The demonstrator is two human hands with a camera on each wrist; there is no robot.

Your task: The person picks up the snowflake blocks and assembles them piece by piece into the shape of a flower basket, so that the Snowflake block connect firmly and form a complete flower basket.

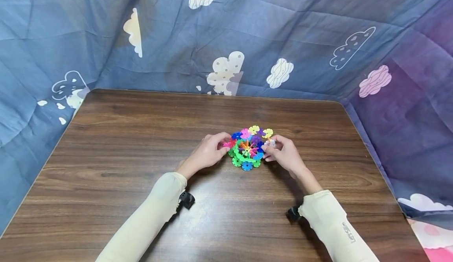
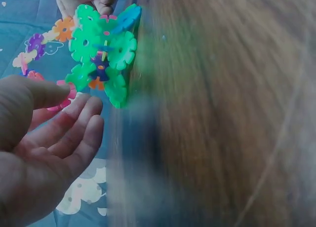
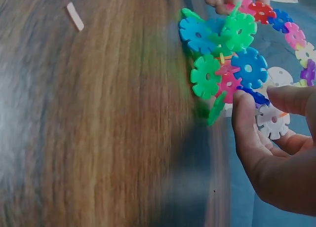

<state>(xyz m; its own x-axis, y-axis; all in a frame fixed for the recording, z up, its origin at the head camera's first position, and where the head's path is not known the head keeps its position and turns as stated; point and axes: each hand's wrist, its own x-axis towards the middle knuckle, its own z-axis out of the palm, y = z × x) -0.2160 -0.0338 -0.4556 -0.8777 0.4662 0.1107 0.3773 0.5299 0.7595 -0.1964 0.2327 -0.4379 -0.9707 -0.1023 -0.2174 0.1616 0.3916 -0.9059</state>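
A basket-like model of flower-shaped plastic linking discs (image 1: pixel 247 160) stands on the wooden table. Green and blue discs form its round body, orange, pink and yellow ones fill the middle, and a chain of coloured discs arches along the far side. At its left, my left hand (image 1: pixel 209 150) pinches a pink disc (image 2: pixel 65 94) at the chain's end between thumb and fingers. On the opposite side my right hand (image 1: pixel 284 154) has thumb and index finger on a dark blue disc (image 3: pixel 254 95), beside a white disc (image 3: pixel 273 122). The fingers partly cover both spots.
The brown wooden table (image 1: pixel 116 144) runs back to a blue cloth (image 1: pixel 170 37) printed with clouds, hanging behind and at the sides. A black wrist camera (image 1: pixel 186 200) sits at the left cuff and another wrist camera (image 1: pixel 293 214) at the right.
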